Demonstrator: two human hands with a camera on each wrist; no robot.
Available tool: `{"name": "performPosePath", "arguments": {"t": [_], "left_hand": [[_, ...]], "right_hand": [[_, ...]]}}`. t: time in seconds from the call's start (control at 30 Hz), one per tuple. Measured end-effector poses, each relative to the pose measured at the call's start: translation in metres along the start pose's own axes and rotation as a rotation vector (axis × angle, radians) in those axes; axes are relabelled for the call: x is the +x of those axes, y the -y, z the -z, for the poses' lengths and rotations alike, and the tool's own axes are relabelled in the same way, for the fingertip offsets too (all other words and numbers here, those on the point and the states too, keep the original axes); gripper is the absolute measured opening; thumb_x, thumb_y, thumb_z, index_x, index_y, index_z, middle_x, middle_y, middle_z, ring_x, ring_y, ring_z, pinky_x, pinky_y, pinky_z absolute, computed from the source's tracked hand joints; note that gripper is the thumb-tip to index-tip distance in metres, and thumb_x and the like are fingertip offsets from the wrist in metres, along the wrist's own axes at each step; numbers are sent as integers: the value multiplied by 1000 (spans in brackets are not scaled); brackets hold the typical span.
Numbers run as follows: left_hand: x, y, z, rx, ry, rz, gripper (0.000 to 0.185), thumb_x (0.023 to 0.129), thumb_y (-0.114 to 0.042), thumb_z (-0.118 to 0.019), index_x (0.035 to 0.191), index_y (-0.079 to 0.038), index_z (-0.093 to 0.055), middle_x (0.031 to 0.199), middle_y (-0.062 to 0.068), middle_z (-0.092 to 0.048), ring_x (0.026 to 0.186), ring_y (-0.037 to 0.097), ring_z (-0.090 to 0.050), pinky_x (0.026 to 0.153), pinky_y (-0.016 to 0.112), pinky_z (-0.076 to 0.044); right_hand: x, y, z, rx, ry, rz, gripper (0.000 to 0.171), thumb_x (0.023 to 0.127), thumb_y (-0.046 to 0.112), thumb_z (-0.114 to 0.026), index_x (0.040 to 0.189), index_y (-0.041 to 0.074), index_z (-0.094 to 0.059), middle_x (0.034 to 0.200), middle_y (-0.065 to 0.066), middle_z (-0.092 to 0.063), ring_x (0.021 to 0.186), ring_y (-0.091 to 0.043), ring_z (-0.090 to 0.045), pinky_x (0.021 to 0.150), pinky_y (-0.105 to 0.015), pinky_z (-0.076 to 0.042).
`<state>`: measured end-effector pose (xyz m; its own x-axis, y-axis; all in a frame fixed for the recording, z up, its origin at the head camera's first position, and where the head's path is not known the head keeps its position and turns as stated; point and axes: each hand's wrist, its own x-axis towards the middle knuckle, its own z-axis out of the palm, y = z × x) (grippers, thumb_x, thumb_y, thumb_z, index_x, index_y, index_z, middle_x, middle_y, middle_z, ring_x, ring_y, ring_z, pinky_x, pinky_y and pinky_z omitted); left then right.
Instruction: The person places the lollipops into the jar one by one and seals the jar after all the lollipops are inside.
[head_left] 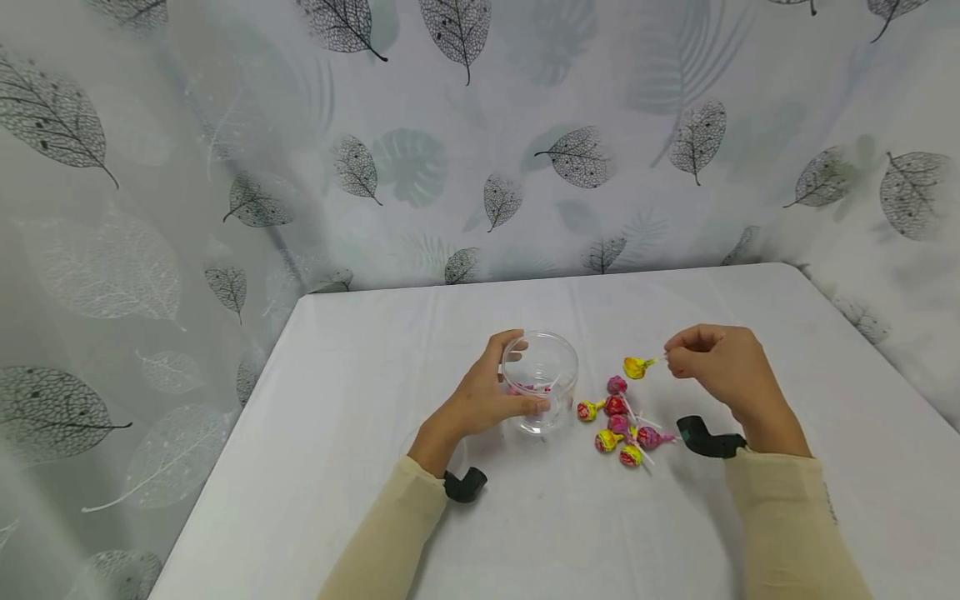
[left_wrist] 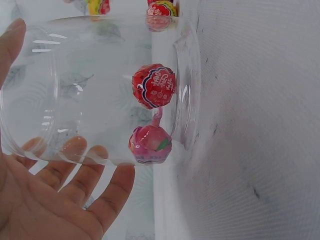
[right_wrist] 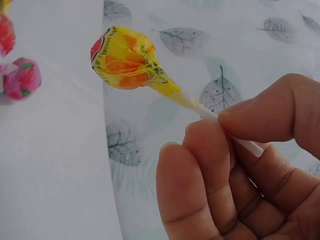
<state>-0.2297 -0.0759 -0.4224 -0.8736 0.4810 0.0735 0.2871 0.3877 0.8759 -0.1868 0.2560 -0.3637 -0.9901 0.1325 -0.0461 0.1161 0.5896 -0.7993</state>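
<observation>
Right hand (head_left: 723,362) pinches the thin white stick of a yellow crinkle-wrapped round lollipop (head_left: 636,367), held above the white tablecloth (head_left: 360,400). Left hand (head_left: 487,396) grasps a clear round plastic jar (head_left: 542,379) containing two wrapped lollipops (left_wrist: 152,115); loose wrapped lollipops (head_left: 618,425) lie just beside it.

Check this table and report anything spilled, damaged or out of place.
Nothing stands out. The clear plastic jar stands upright in the left hand, wrapped lollipops lie loosely clustered beside it, and the right hand pinches a yellow-wrapped lollipop.
</observation>
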Motion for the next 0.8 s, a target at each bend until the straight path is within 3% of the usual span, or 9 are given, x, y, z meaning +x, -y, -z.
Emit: {"name": "performPosePath", "arguments": {"t": [0.33, 0.6, 0.8], "left_hand": [[0, -1, 0, -7, -1, 17, 106, 79, -35, -93, 160, -28, -26, 160, -1, -44, 148, 25, -41, 119, 49, -38], [1, 0, 0, -6, 1, 0, 104, 80, -35, -93, 159, -30, -26, 161, 4, -44, 147, 22, -41, 118, 50, -39], [1, 1, 0, -1, -3, -6, 104, 80, -34, -93, 159, -29, -26, 159, -2, -45, 147, 21, -41, 118, 49, -40]], "right_hand": [[1, 7, -4, 62, -39, 27, 30, 101, 26, -66, 112, 0, -72, 100, -9, -76, 81, -11, -71, 91, -56, -48], [0, 11, -5, 150, -93, 104, 31, 101, 22, -67, 110, -7, -71, 84, 6, -72, 75, -9, -70, 75, -19, -56], [-3, 17, -9, 212, -117, 161, 28, 101, 17, -67, 107, -10, -70, 82, 10, -70, 73, -8, -69, 72, -16, -57]]}}
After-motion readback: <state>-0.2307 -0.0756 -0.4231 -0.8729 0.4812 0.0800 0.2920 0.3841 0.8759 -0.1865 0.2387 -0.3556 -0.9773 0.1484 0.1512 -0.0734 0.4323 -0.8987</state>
